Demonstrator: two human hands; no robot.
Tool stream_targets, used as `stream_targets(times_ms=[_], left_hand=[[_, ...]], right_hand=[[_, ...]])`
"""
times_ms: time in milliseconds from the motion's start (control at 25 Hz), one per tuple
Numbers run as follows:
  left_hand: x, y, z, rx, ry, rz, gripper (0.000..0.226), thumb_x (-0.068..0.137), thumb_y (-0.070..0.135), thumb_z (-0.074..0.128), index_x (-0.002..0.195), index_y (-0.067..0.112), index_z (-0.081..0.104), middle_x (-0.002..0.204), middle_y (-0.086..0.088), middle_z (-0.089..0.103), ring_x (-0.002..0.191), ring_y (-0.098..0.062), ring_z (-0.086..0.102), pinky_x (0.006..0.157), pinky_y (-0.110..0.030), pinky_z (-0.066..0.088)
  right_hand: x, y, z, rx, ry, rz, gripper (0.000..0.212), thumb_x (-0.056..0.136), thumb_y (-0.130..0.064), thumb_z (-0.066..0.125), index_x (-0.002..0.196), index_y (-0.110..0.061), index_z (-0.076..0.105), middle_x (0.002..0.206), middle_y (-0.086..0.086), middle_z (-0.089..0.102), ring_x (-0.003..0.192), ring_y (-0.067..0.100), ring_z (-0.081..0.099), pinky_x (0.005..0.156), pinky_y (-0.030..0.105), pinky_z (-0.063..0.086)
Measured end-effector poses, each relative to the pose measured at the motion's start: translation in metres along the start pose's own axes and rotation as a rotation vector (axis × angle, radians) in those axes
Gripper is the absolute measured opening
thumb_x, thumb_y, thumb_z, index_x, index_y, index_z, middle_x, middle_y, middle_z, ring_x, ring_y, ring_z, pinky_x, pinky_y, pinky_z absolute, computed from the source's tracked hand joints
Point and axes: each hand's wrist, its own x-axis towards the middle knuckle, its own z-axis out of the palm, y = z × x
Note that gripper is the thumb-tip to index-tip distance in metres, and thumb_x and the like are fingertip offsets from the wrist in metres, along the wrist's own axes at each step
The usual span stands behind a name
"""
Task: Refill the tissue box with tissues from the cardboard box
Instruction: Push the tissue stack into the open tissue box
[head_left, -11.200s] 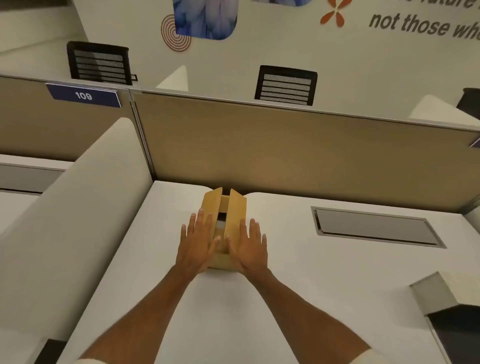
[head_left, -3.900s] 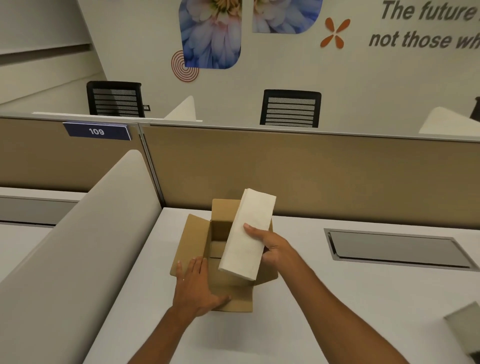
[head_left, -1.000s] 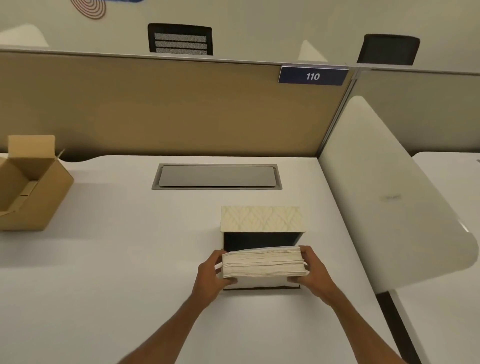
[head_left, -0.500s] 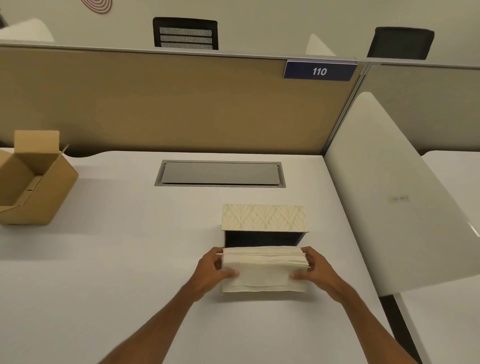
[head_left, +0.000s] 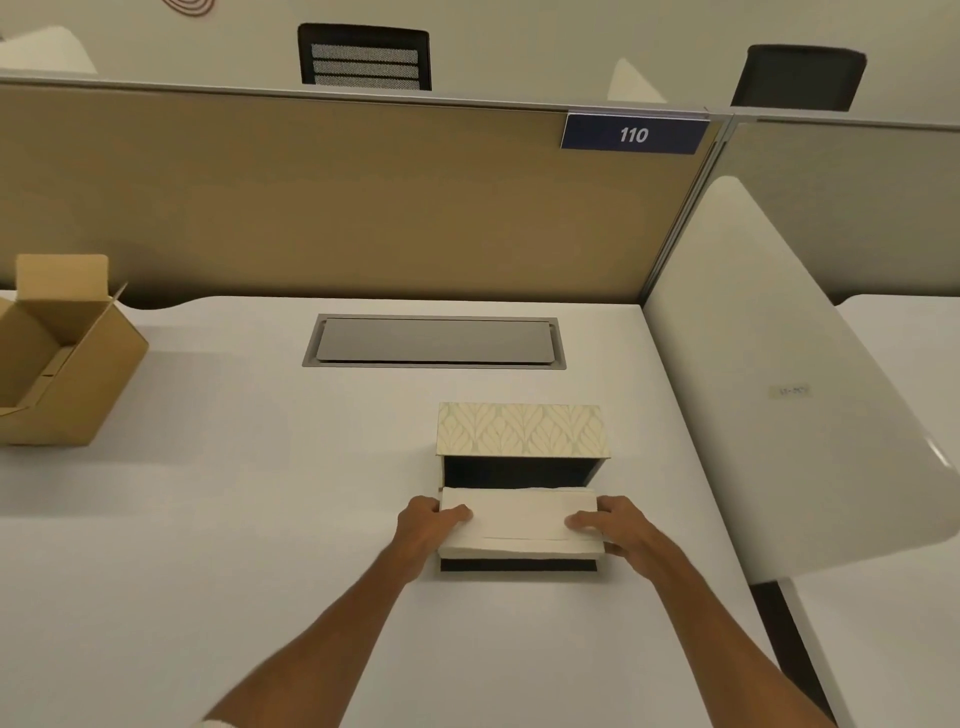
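Observation:
A white stack of tissues (head_left: 519, 519) lies flat over the near part of the open tissue box (head_left: 519, 431), whose leaf-patterned lid stands raised behind a dark interior. My left hand (head_left: 423, 525) grips the stack's left end, thumb on top. My right hand (head_left: 618, 530) grips its right end the same way. The brown cardboard box (head_left: 67, 364) sits open at the far left of the white desk (head_left: 234, 519); I see no tissues inside it.
A grey cable hatch (head_left: 434, 341) is set into the desk behind the tissue box. A tan partition with a "110" label (head_left: 634, 135) closes the back. A white curved divider (head_left: 769, 389) borders the desk's right side.
The tissue stack has gone from tilted with its edge toward me to lying flat, lower over the tissue box. Both hands stayed on its ends.

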Motion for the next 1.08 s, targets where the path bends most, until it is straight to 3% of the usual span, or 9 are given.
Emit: stream_targets(times_ms=[240, 320, 440, 600, 680, 800, 920, 1000, 1080], left_hand=[[-0.006, 0.007, 0.001, 0.117, 0.098, 0.072, 0.045, 0.078, 0.033, 0.075, 0.103, -0.002, 0.064, 0.105, -0.014, 0.068, 0.093, -0.025, 0.063, 0.077, -0.030, 0.051], [-0.006, 0.011, 0.000, 0.150, 0.102, 0.073, 0.041, 0.078, 0.034, 0.075, 0.095, -0.002, 0.063, 0.095, -0.013, 0.066, 0.090, -0.027, 0.065, 0.079, -0.035, 0.054], [-0.006, 0.014, 0.000, 0.150, 0.114, 0.068, 0.035, 0.081, 0.034, 0.072, 0.067, 0.009, 0.051, 0.067, -0.004, 0.052, 0.065, -0.017, 0.054, 0.062, -0.029, 0.046], [-0.005, 0.011, 0.000, 0.193, 0.099, 0.075, 0.039, 0.087, 0.034, 0.064, 0.061, 0.012, 0.044, 0.064, -0.001, 0.046, 0.057, -0.011, 0.047, 0.061, -0.026, 0.040], [-0.007, 0.012, -0.002, 0.260, 0.064, 0.104, 0.036, 0.089, 0.039, 0.061, 0.067, 0.012, 0.051, 0.072, -0.003, 0.053, 0.064, -0.013, 0.053, 0.067, -0.028, 0.044], [-0.014, 0.004, -0.002, 0.479, 0.192, 0.209, 0.052, 0.088, 0.050, 0.058, 0.123, 0.011, 0.053, 0.120, -0.006, 0.062, 0.109, -0.024, 0.060, 0.092, -0.035, 0.047], [-0.029, -0.008, 0.000, 0.567, 0.412, 0.673, 0.057, 0.084, 0.053, 0.060, 0.127, 0.016, 0.054, 0.124, -0.005, 0.065, 0.111, -0.022, 0.061, 0.095, -0.035, 0.047], [-0.028, -0.011, -0.001, 0.668, 0.295, 0.917, 0.070, 0.078, 0.060, 0.063, 0.131, 0.017, 0.051, 0.130, -0.004, 0.061, 0.117, -0.023, 0.058, 0.100, -0.036, 0.045], [-0.023, -0.001, 0.002, 0.845, 0.087, 0.906, 0.101, 0.066, 0.071, 0.065, 0.144, 0.017, 0.030, 0.149, -0.004, 0.040, 0.136, -0.025, 0.040, 0.112, -0.037, 0.033]], right_hand=[[-0.005, -0.003, 0.003, -0.019, 0.044, 0.021, 0.027, 0.077, -0.020, 0.079, 0.079, -0.023, 0.052, 0.086, -0.006, 0.058, 0.078, 0.015, 0.055, 0.058, 0.022, 0.047], [-0.007, -0.006, 0.002, -0.020, 0.060, 0.040, 0.028, 0.077, -0.017, 0.079, 0.077, -0.022, 0.051, 0.084, -0.005, 0.057, 0.075, 0.015, 0.055, 0.055, 0.022, 0.046], [-0.008, -0.007, -0.001, 0.018, 0.067, 0.064, 0.024, 0.075, -0.014, 0.080, 0.077, -0.016, 0.056, 0.085, 0.001, 0.060, 0.076, 0.014, 0.057, 0.055, 0.025, 0.047], [-0.008, -0.004, 0.001, 0.021, 0.097, 0.059, 0.024, 0.074, -0.015, 0.081, 0.080, -0.010, 0.059, 0.088, 0.006, 0.062, 0.076, 0.016, 0.058, 0.063, 0.029, 0.052], [-0.010, -0.004, 0.002, -0.003, 0.111, 0.041, 0.028, 0.074, -0.018, 0.081, 0.091, -0.008, 0.061, 0.094, 0.006, 0.063, 0.080, 0.018, 0.060, 0.076, 0.035, 0.054], [-0.015, -0.004, 0.002, -0.323, 0.229, -0.078, 0.062, 0.076, -0.033, 0.080, 0.124, -0.006, 0.052, 0.123, 0.010, 0.059, 0.107, 0.025, 0.059, 0.091, 0.036, 0.049], [-0.027, -0.009, -0.002, -0.589, 0.298, -0.384, 0.071, 0.074, -0.050, 0.075, 0.130, -0.015, 0.049, 0.135, 0.006, 0.054, 0.119, 0.022, 0.054, 0.093, 0.028, 0.044], [-0.034, -0.018, -0.003, -0.766, 0.201, -0.535, 0.083, 0.068, -0.062, 0.073, 0.135, -0.022, 0.044, 0.140, 0.001, 0.050, 0.123, 0.018, 0.051, 0.094, 0.026, 0.042], [-0.033, -0.028, 0.001, -1.042, 0.093, -0.582, 0.105, 0.059, -0.071, 0.073, 0.143, -0.022, 0.033, 0.149, 0.000, 0.042, 0.131, 0.019, 0.045, 0.101, 0.032, 0.043]])
